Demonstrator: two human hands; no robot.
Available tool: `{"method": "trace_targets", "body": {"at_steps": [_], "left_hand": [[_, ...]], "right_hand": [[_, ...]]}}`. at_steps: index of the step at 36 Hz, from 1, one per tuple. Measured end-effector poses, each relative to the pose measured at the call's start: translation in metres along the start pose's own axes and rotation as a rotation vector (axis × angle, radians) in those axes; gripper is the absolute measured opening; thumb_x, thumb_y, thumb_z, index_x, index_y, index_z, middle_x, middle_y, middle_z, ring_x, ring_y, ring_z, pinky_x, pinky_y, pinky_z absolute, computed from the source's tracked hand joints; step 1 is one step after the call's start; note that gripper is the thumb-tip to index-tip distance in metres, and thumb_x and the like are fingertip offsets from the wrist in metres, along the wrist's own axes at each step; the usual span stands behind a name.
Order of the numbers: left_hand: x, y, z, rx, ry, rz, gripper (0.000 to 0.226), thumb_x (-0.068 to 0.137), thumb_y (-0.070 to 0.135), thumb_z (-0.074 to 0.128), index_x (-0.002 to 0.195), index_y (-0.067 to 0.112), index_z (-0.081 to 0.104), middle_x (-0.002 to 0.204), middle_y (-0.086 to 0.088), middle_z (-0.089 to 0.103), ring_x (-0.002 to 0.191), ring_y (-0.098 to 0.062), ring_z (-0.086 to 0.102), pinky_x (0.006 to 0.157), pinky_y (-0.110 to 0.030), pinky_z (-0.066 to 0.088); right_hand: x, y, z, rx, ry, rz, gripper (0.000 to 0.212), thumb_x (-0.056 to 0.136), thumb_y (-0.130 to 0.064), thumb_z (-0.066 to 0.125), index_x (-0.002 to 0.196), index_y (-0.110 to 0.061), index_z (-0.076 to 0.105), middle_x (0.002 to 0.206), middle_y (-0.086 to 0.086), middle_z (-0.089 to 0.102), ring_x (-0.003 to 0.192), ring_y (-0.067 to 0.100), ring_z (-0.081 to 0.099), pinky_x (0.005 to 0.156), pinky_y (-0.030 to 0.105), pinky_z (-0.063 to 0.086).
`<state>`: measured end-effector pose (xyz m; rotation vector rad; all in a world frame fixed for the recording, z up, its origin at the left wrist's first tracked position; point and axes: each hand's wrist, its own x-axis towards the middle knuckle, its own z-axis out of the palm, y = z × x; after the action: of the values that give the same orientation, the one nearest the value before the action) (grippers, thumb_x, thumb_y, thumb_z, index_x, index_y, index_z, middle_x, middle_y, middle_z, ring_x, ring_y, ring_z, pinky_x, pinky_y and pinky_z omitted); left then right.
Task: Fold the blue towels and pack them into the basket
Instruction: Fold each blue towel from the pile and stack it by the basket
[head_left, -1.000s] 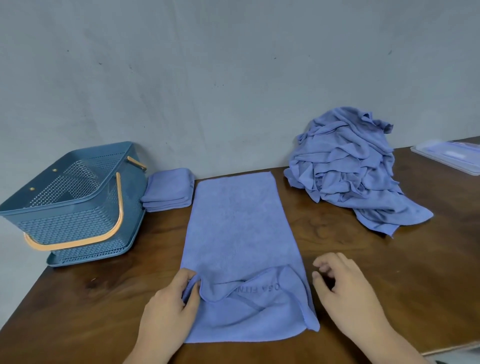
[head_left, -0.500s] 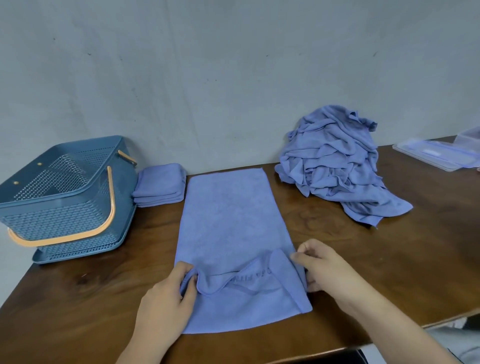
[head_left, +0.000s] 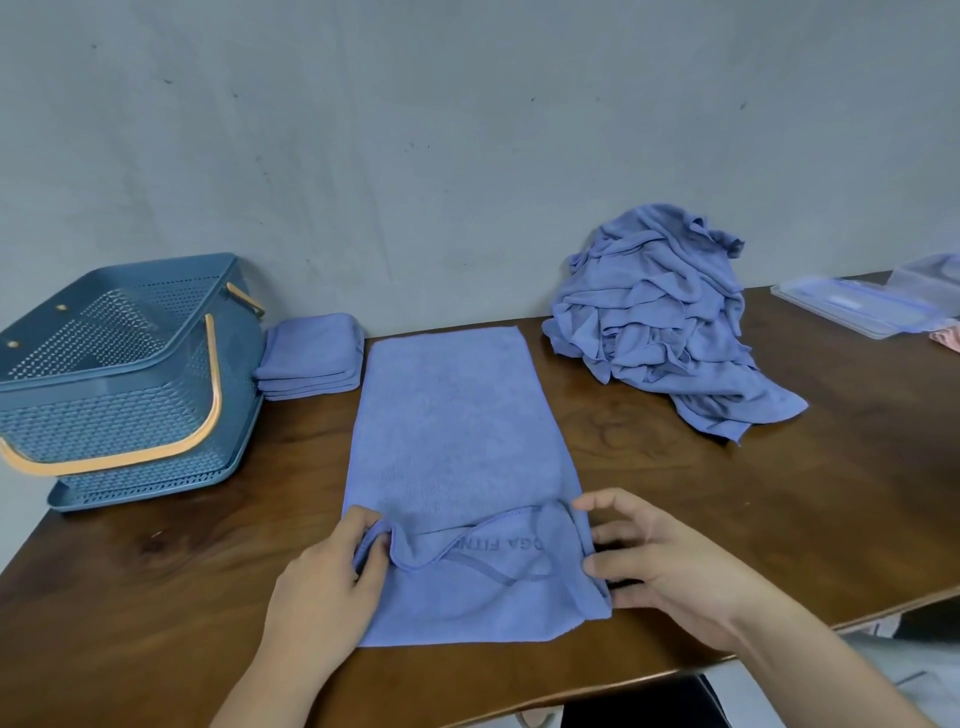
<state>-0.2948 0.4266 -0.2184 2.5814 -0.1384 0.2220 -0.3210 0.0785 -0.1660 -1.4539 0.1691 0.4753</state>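
Note:
A blue towel lies lengthwise on the wooden table, with its near end turned back so printed letters show. My left hand pinches the left corner of that turned-back flap. My right hand pinches the flap's right edge between thumb and fingers. The blue perforated basket with an orange handle stands at the far left, tilted on its lid. A stack of folded blue towels sits beside it. A heap of unfolded blue towels rises at the back right.
A clear plastic lid and box lie at the far right edge of the table. A grey wall runs close behind the table. The table's front edge is just below my wrists.
My right hand moved left from the bare table onto the towel's right edge and took hold of the flap. My left hand kept its pinch.

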Motion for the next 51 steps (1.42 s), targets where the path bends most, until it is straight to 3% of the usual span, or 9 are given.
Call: {"method": "trace_targets", "body": {"at_steps": [7, 11, 18, 28, 33, 36, 40, 46, 51], "left_hand": [[0.001, -0.002, 0.001, -0.017, 0.003, 0.004, 0.005, 0.099, 0.039, 0.056, 0.100, 0.038, 0.051, 0.064, 0.005, 0.060, 0.057, -0.014, 0.059, 0.054, -0.037, 0.047], [0.001, -0.003, 0.002, -0.022, 0.018, 0.010, 0.007, 0.100, 0.036, 0.058, 0.097, 0.037, 0.051, 0.062, 0.005, 0.058, 0.056, -0.014, 0.058, 0.053, -0.036, 0.046], [0.001, -0.004, 0.003, -0.038, 0.017, 0.015, 0.006, 0.101, 0.035, 0.057, 0.098, 0.037, 0.052, 0.063, 0.005, 0.059, 0.058, -0.013, 0.059, 0.052, -0.034, 0.044], [0.003, -0.005, 0.007, 0.005, 0.057, 0.046, 0.008, 0.105, 0.036, 0.055, 0.100, 0.038, 0.050, 0.060, 0.006, 0.059, 0.051, -0.013, 0.057, 0.049, -0.038, 0.046], [0.003, -0.009, 0.009, 0.001, 0.070, 0.058, 0.007, 0.104, 0.038, 0.055, 0.101, 0.038, 0.049, 0.061, 0.006, 0.060, 0.052, -0.014, 0.058, 0.050, -0.038, 0.049], [0.003, -0.009, 0.009, 0.002, 0.073, 0.063, 0.007, 0.104, 0.039, 0.054, 0.101, 0.038, 0.048, 0.061, 0.007, 0.059, 0.052, -0.014, 0.058, 0.050, -0.038, 0.048], [0.002, -0.008, 0.008, 0.010, 0.076, 0.060, 0.003, 0.103, 0.039, 0.054, 0.104, 0.038, 0.051, 0.062, 0.008, 0.060, 0.053, -0.013, 0.058, 0.050, -0.039, 0.050], [0.002, -0.008, 0.009, 0.012, 0.065, 0.058, 0.003, 0.103, 0.040, 0.055, 0.104, 0.039, 0.052, 0.063, 0.008, 0.062, 0.055, -0.012, 0.059, 0.053, -0.040, 0.052], [0.001, -0.006, 0.009, -0.001, 0.064, 0.041, 0.004, 0.102, 0.040, 0.055, 0.102, 0.038, 0.051, 0.065, 0.007, 0.063, 0.056, -0.013, 0.060, 0.054, -0.042, 0.053]], "right_hand": [[-0.007, 0.010, 0.003, 0.151, -0.066, 0.036, 0.046, 0.094, 0.003, 0.072, 0.131, -0.023, 0.069, 0.116, 0.019, 0.064, 0.110, 0.037, 0.070, 0.101, 0.058, 0.057], [-0.006, 0.018, 0.007, 0.340, -0.057, 0.021, 0.045, 0.094, 0.007, 0.069, 0.135, -0.012, 0.065, 0.134, 0.027, 0.064, 0.122, 0.046, 0.066, 0.106, 0.063, 0.052], [-0.005, 0.018, 0.012, 0.408, 0.064, 0.006, 0.042, 0.092, 0.010, 0.068, 0.131, -0.007, 0.065, 0.128, 0.019, 0.073, 0.112, 0.034, 0.073, 0.093, 0.041, 0.062], [-0.006, 0.021, -0.001, 0.156, 0.228, -0.024, 0.032, 0.090, 0.012, 0.070, 0.115, -0.007, 0.074, 0.101, 0.014, 0.066, 0.092, 0.028, 0.068, 0.086, 0.039, 0.056], [-0.005, 0.025, -0.006, -0.034, 0.279, -0.043, 0.037, 0.087, 0.020, 0.058, 0.103, -0.008, 0.076, 0.084, 0.009, 0.054, 0.073, 0.021, 0.050, 0.064, 0.029, 0.043], [-0.006, 0.029, -0.009, -0.300, 0.318, -0.078, 0.033, 0.082, 0.012, 0.070, 0.089, -0.019, 0.078, 0.078, 0.001, 0.058, 0.060, 0.012, 0.048, 0.056, 0.024, 0.043], [-0.005, 0.037, -0.012, -0.779, 0.475, -0.232, 0.031, 0.079, -0.008, 0.083, 0.079, -0.037, 0.072, 0.088, -0.007, 0.061, 0.070, 0.006, 0.058, 0.065, 0.013, 0.046], [-0.006, 0.035, -0.001, -0.803, 0.384, -0.512, 0.032, 0.092, -0.003, 0.072, 0.094, -0.035, 0.074, 0.100, -0.016, 0.060, 0.089, 0.011, 0.065, 0.079, 0.016, 0.050], [0.008, 0.029, 0.024, -0.984, 0.304, -0.583, 0.010, 0.092, -0.028, 0.075, 0.092, -0.036, 0.070, 0.093, -0.015, 0.056, 0.081, 0.010, 0.061, 0.068, 0.017, 0.047]]}}
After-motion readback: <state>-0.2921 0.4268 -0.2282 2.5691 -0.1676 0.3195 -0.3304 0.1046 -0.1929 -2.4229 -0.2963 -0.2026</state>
